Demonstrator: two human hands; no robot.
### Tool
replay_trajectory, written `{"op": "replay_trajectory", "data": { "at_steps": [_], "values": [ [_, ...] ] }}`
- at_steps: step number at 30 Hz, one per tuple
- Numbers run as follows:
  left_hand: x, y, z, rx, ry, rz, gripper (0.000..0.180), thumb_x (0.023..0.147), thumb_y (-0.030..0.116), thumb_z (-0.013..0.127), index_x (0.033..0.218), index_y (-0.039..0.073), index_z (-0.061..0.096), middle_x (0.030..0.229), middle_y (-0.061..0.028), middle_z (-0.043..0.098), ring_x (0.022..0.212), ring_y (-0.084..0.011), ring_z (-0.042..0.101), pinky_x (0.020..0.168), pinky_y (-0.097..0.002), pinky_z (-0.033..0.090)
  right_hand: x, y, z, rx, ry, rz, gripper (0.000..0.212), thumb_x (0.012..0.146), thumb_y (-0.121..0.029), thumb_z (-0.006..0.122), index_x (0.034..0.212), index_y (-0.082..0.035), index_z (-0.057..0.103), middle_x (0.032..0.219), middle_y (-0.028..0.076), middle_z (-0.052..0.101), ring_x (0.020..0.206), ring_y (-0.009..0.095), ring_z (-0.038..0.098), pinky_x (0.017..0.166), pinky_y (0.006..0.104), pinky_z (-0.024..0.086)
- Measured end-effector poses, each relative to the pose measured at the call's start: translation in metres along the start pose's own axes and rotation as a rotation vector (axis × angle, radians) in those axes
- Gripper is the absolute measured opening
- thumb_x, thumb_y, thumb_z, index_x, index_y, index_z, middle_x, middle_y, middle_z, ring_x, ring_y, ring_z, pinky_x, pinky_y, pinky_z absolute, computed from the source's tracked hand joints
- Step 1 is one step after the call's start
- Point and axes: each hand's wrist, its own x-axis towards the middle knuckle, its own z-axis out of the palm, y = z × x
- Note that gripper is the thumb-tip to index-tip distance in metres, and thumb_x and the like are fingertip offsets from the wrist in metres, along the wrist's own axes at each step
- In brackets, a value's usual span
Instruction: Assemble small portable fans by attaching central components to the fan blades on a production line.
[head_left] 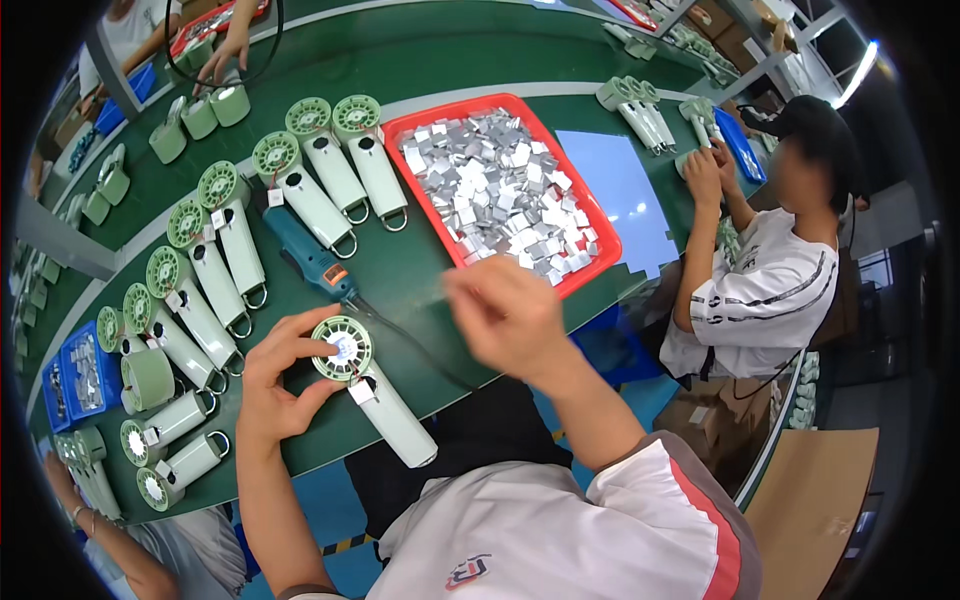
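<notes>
A handheld fan (398,418) with a pale handle and a round green slotted head lies at the table's front edge. My left hand (280,375) is closed around the side of its head, fingers above and thumb below. A small white connector (361,391) on wires hangs where head and handle meet. My right hand (512,315) is in the air between the fan and a red tray (522,108) of small silvery square pieces. Motion smears its bent fingers, so whether they hold anything does not show. A teal corded electric screwdriver (312,255) lies beyond the fan.
Several similar fans (205,285) stand in a curved row from far centre to near left. A blue bin (88,370) of small parts is at the left. Right of the red tray lies a bluish sheet (615,195). A co-worker (775,260) sits at the right; other people's hands work far left.
</notes>
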Motion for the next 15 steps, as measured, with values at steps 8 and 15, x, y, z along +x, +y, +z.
{"op": "replay_trajectory", "data": {
  "at_steps": [8,15],
  "values": [
    [-0.008,-0.006,0.004,-0.093,-0.043,-0.077,0.047,0.078,0.009,0.096,0.120,0.000,0.077,0.142,-0.0256,0.073,0.125,-0.0313,0.071,0.109,-0.0414,0.054,-0.011,0.073,-0.030,-0.272,-0.041,0.249,0.016,0.091,-0.012,0.085,0.106,-0.007,0.081,0.093,0.009,0.072,0.068,0.022,0.070,0.065,0.0387,0.058],
    [-0.012,-0.005,0.004,-0.205,-0.033,-0.132,0.069,0.080,0.006,0.095,0.141,-0.002,0.067,0.149,-0.0235,0.069,0.137,-0.0322,0.066,0.119,-0.0439,0.050,-0.010,0.084,-0.020,-0.330,-0.018,0.193,0.024,0.089,-0.012,0.088,0.111,-0.005,0.080,0.096,0.010,0.075,0.072,0.025,0.072,0.064,0.0406,0.058]
  ]
}}
